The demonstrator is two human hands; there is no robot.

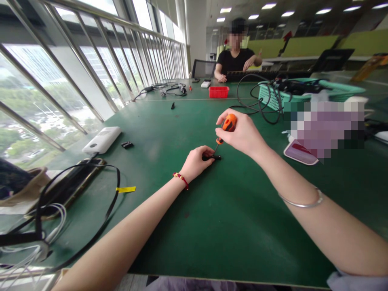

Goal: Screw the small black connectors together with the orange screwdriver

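An orange and black screwdriver (229, 123) is gripped by the handle in my right hand (244, 131), its shaft slanting down to the left. The tip meets a small black part (217, 157) on the green table (188, 226). My left hand (197, 161) pinches that part at its left end and rests on the tabletop; the fingers cover some of it, so its exact kind is unclear. A second small black piece (127, 144) lies to the left, apart from both hands.
Left are a white device (102, 140), a dark phone (69, 186) and looped cables. At the back stand a red tray (218, 92) and a teal basket (269, 97) of cables. A phone (300, 151) lies right. Across the table a person (235, 56) sits.
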